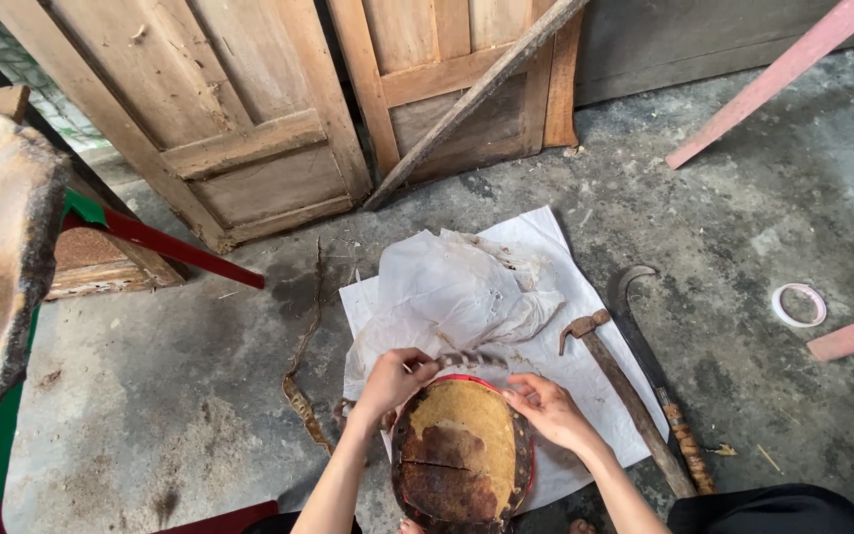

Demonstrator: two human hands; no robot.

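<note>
left hand [394,380] grasping braided strip [467,360] | right hand [546,407] released, on drum [462,455] rim

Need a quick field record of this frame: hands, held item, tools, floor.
left hand: pinches a twisted strip at the drum's top rim
right hand: fingers rest on the drum's right edge
drum: round, worn brown-yellow skin, red rim
under it: white paper sheet, crumpled white plastic
tools: hammer, curved blade, both right of the drum
tape roll: on concrete floor, far right
</note>
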